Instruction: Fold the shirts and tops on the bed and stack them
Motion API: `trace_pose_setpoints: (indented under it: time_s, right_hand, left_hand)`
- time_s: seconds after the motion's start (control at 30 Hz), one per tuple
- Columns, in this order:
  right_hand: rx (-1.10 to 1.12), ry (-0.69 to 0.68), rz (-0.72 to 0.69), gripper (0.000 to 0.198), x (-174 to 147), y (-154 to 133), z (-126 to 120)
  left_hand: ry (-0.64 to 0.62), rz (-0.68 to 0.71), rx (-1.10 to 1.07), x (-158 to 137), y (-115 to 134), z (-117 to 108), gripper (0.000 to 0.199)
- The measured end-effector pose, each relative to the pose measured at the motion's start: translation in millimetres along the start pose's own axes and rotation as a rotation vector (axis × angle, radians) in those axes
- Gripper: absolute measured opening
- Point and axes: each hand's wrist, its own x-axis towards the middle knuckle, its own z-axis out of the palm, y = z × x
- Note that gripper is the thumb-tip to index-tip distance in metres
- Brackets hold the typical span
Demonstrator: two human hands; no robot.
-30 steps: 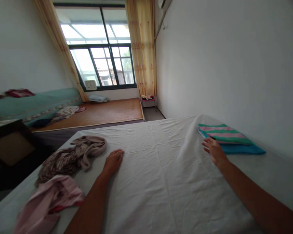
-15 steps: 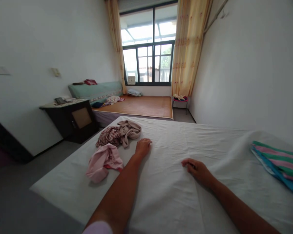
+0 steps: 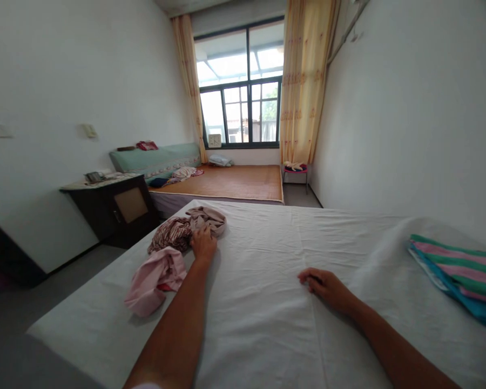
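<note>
My left hand (image 3: 204,246) reaches onto the near edge of a crumpled taupe garment (image 3: 213,219), its fingers apart and touching the cloth. Against that garment lies a brown-and-white patterned piece of clothing (image 3: 170,236). A pink garment (image 3: 156,281) with a bit of red at its edge is bunched up closer to me, left of my forearm. Over the white sheet (image 3: 263,302) my right hand (image 3: 322,283) rests with loosely bent fingers, holding nothing that I can see.
A folded green-and-pink striped cloth (image 3: 461,265) with blue beneath lies at the right. Beyond the sheet's far edge stands a low bed with a brown mat (image 3: 235,182). A dark cabinet (image 3: 113,208) is at the left, a small pink stool (image 3: 295,168) by the curtain.
My left hand has moved left from the bare sheet onto the taupe garment. My right hand stays nearly in place. The view has tilted up slightly.
</note>
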Motion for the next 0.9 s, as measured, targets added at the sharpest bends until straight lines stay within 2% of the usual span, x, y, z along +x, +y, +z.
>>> trace_pose_setpoints:
  time_s: [0.13,0.23,0.3,0.4,0.47,0.5,0.53,0.6,0.63,0.67,0.7,0.73,0.8,0.87,0.9]
  right_hand:
    - [0.006,-0.012,-0.025,0.027,-1.9,-0.2,-2.4]
    - [0.020,-0.015,-0.032,0.026,-4.7,0.7,-5.6]
    - [0.037,-0.015,-0.032,0.025,-6.1,2.1,-8.1]
    - [0.067,0.002,-0.024,0.024,-6.0,4.8,-11.0]
    - [0.102,0.025,0.002,0.026,-4.7,6.2,-12.0]
    - [0.123,0.033,0.020,0.027,-4.1,6.8,-12.3]
    - [0.142,0.040,0.038,0.028,-3.6,7.2,-12.5]
    - [0.161,0.038,0.061,0.030,-3.4,7.9,-12.8]
    - [0.161,0.033,0.065,0.030,-3.7,8.3,-13.0]
    - [0.157,0.029,0.064,0.030,-4.3,8.8,-13.1]
    - [0.153,0.027,0.060,0.030,-4.9,9.3,-13.2]
    - [0.149,0.026,0.053,0.029,-5.6,9.9,-13.3]
    - [0.141,0.026,0.032,0.028,-6.5,11.2,-13.2]
    - [0.133,0.010,0.013,0.028,-6.3,12.5,-12.7]
    - [0.128,-0.002,0.008,0.028,-5.9,13.0,-12.3]
  left_hand:
    - [-0.079,-0.009,-0.135,8.8,-5.3,1.5,0.051]
    - [-0.112,-0.138,-0.465,13.2,-2.8,3.2,0.052]
    - [-0.165,-0.202,-0.710,14.7,7.5,3.7,0.051]
    - [-0.323,-0.158,-1.046,6.3,41.3,-0.6,0.052]
    - [-0.519,-0.052,-1.347,-11.7,74.5,-8.7,0.059]
    - [-0.658,0.032,-1.434,-24.2,92.4,-14.0,0.061]
    - [-0.836,0.132,-1.457,-38.1,109.8,-19.5,0.063]
    - [-1.234,0.351,-1.330,-64.6,139.4,-29.5,0.060]
    - [-1.319,0.439,-1.266,-74.6,149.6,-32.8,0.050]
    - [-1.317,0.505,-1.204,-81.0,155.9,-34.7,0.043]
    - [-1.239,0.549,-1.139,-83.3,157.8,-35.0,0.037]
    - [-1.083,0.564,-1.068,-81.3,155.5,-34.0,0.033]
    - [-0.663,0.515,-0.855,-66.9,139.3,-29.3,0.028]
    - [-0.263,0.396,-0.566,-45.7,112.3,-23.6,0.031]
    - [-0.133,0.333,-0.421,-35.5,96.9,-20.9,0.034]
